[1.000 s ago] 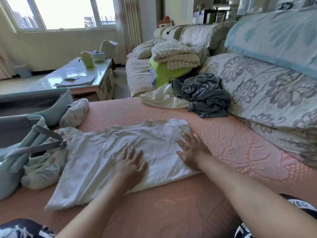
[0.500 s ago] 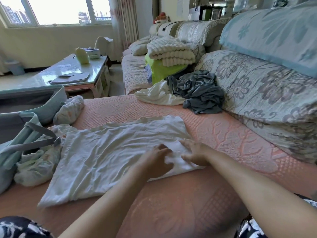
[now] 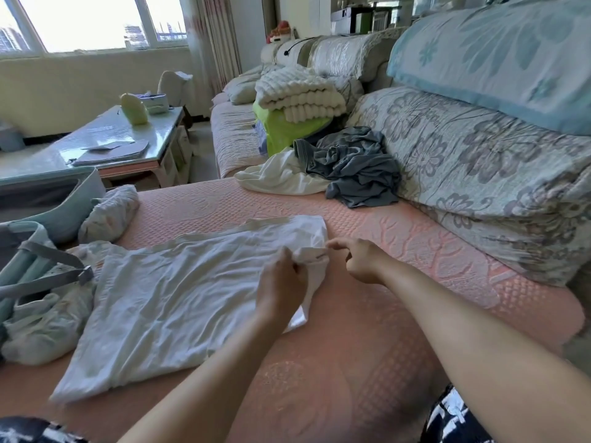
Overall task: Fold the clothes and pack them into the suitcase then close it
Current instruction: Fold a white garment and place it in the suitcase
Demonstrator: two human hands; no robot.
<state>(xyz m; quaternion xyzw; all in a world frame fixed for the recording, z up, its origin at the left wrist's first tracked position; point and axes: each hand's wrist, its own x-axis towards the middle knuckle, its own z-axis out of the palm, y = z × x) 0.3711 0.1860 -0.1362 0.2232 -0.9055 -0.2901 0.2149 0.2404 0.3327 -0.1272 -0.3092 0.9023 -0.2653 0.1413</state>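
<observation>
A white garment (image 3: 179, 295) lies spread flat on the pink sofa seat (image 3: 399, 251). My left hand (image 3: 283, 282) pinches its right edge and holds that edge raised off the seat. Just right of the raised edge, my right hand (image 3: 359, 260) hovers with fingers loosely curled, one fingertip near the cloth, holding nothing. The open light-blue suitcase (image 3: 54, 203) sits at the left, grey straps (image 3: 48, 260) across pale clothes (image 3: 38, 324) inside it. Farther back on the seat lie a crumpled grey garment (image 3: 355, 167) and a white one (image 3: 281, 179).
A rolled pale cloth (image 3: 110, 212) rests against the suitcase. Floral back cushions (image 3: 479, 161) line the right side. A folded cream blanket (image 3: 300, 94) sits on a green bundle (image 3: 287, 129) beyond. A glass coffee table (image 3: 96, 148) stands at the left.
Both hands were pressing flat on the garment. My left hand slid right, pinched the garment's right edge and lifted it; my right hand came off the cloth.
</observation>
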